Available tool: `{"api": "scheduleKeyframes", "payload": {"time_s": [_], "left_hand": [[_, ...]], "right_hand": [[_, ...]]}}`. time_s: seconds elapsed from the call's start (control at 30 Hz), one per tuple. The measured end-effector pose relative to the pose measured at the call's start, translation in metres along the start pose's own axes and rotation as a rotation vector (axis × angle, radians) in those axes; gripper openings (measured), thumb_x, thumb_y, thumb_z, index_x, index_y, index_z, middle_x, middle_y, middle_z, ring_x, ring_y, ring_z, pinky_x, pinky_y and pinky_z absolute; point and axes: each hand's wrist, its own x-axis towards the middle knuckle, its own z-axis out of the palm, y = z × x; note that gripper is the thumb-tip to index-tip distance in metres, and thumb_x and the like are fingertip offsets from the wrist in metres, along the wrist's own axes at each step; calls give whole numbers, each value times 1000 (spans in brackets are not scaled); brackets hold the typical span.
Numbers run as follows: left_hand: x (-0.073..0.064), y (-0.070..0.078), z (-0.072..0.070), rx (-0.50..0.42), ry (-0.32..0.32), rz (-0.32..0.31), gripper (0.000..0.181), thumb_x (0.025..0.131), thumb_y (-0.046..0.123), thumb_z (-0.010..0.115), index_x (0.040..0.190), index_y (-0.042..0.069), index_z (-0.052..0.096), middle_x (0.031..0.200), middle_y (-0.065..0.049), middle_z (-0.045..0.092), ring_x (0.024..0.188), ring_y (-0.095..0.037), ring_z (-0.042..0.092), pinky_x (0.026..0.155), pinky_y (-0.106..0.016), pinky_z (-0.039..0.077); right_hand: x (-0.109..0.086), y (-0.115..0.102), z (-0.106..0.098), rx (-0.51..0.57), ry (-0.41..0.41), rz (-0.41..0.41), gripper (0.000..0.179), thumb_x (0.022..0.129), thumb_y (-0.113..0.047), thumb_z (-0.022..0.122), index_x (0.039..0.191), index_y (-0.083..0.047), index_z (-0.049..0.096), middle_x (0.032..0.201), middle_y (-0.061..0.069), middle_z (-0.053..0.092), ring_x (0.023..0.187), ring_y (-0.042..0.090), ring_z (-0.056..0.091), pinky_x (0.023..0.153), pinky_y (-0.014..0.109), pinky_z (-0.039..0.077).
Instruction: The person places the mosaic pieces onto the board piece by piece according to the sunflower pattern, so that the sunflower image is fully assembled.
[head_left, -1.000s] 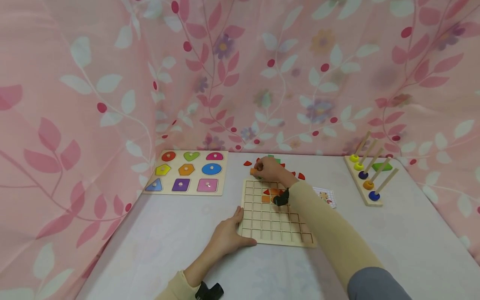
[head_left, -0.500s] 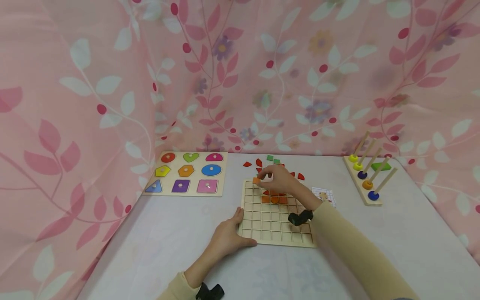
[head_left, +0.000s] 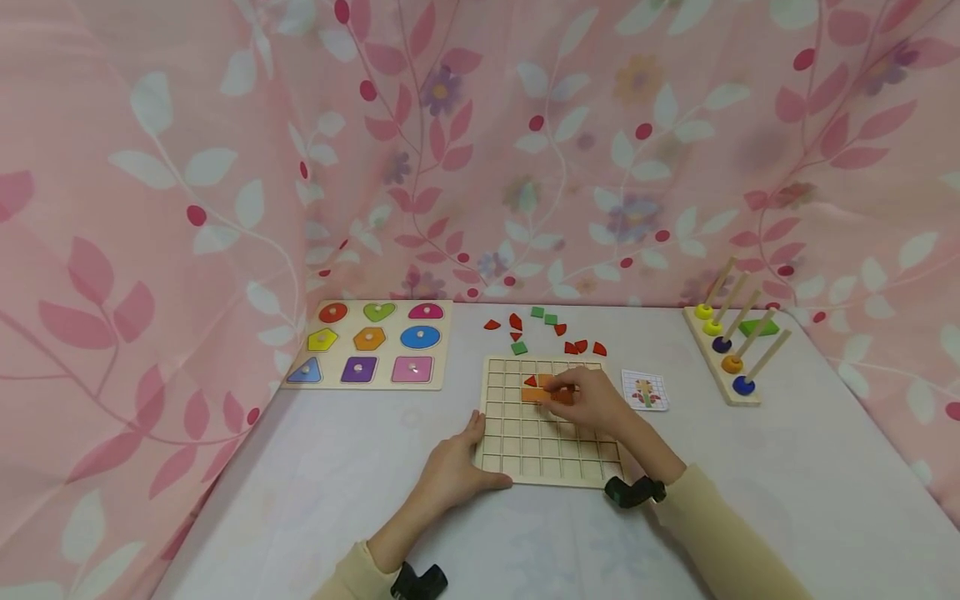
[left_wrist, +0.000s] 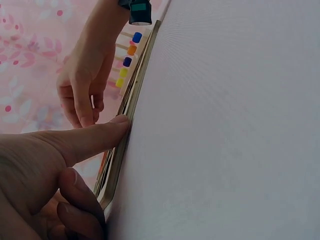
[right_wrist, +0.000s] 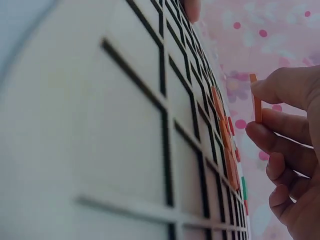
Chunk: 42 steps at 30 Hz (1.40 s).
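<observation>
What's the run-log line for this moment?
left hand: touches grid board at near-left corner | right hand: pinches orange piece above board | loose red pieces, green pieces: beyond board

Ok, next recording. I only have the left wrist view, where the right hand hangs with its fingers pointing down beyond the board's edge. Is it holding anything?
Observer: Yes, the right wrist view shows the right hand pinching a thin orange piece between thumb and fingers.

Reviewer: Is that piece down on the board?

Observer: No, in the right wrist view a gap shows between it and the grid board.

Reviewer: And what lies just right of the board?

Observer: The head view shows a small picture card there, printed with a coloured figure on a grid.
</observation>
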Motion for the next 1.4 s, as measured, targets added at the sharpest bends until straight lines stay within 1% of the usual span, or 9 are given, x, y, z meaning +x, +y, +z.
{"api": "scheduleKeyframes", "payload": {"time_s": [0.1, 0.3, 0.5, 0.73, 0.9, 1.07, 1.27, 1.33, 1.4], "left_hand": [[0, 0, 0, -5, -2, -6, 111, 75, 35, 98, 161, -1, 38, 171, -17, 32, 152, -40, 42, 112, -57, 46], [-1, 0, -1, 7, 4, -2, 111, 75, 35, 98, 161, -3, 39, 170, -18, 32, 152, -40, 42, 113, -58, 45], [-1, -1, 0, 19, 8, 9, 112, 73, 36, 99, 160, -4, 40, 169, -20, 34, 151, -42, 43, 112, -59, 45], [-1, -2, 1, 19, 11, 13, 111, 74, 37, 98, 160, -3, 41, 169, -19, 34, 150, -41, 44, 113, -60, 45], [-1, -2, 1, 31, 16, 21, 111, 73, 36, 98, 159, -4, 41, 168, -20, 35, 150, -42, 45, 112, -60, 45], [-2, -1, 1, 37, 19, 25, 111, 73, 35, 99, 159, -5, 41, 168, -20, 36, 149, -42, 45, 111, -60, 46], [-2, -1, 1, 33, 17, 16, 111, 73, 35, 98, 159, -4, 41, 168, -20, 36, 149, -42, 46, 111, -60, 46], [-2, 0, 1, 30, 18, 15, 111, 73, 35, 99, 160, -4, 41, 169, -19, 36, 149, -42, 45, 111, -60, 46], [-2, 0, 1, 29, 18, 16, 111, 73, 35, 99, 160, -4, 41, 169, -19, 35, 150, -42, 45, 110, -60, 46]], "right_hand": [[-7, 6, 3, -17, 4, 23, 23, 89, -23, 87, 106, -9, 82, 100, 0, 77, 85, 16, 60, 76, 30, 52], [-14, 16, 9, -30, 8, 44, 24, 90, -28, 86, 108, -12, 82, 102, -4, 76, 92, 15, 63, 88, 35, 57], [-21, 19, 10, 4, -18, 91, 25, 90, -30, 86, 111, -17, 81, 106, -7, 74, 97, 15, 60, 92, 37, 55], [-24, 23, 15, -14, -6, 34, 26, 92, -28, 85, 115, -18, 80, 113, -6, 71, 106, 16, 62, 100, 44, 54], [-23, 26, 17, -19, 1, 22, 29, 91, -31, 86, 116, -19, 80, 113, -6, 70, 104, 15, 60, 96, 39, 53], [-23, 28, 17, -18, 16, -5, 26, 93, -28, 85, 117, -19, 81, 110, -6, 70, 97, 14, 57, 86, 31, 51], [-23, 26, 17, -10, 27, -26, 25, 93, -25, 84, 116, -16, 81, 109, -5, 71, 96, 12, 58, 84, 26, 52], [-22, 27, 15, 18, 53, -26, 25, 93, -25, 85, 116, -15, 82, 106, -5, 71, 94, 12, 58, 82, 24, 52], [-21, 29, 13, 41, 99, -35, 24, 92, -22, 85, 114, -12, 81, 100, -4, 70, 88, 13, 58, 76, 24, 51]]}}
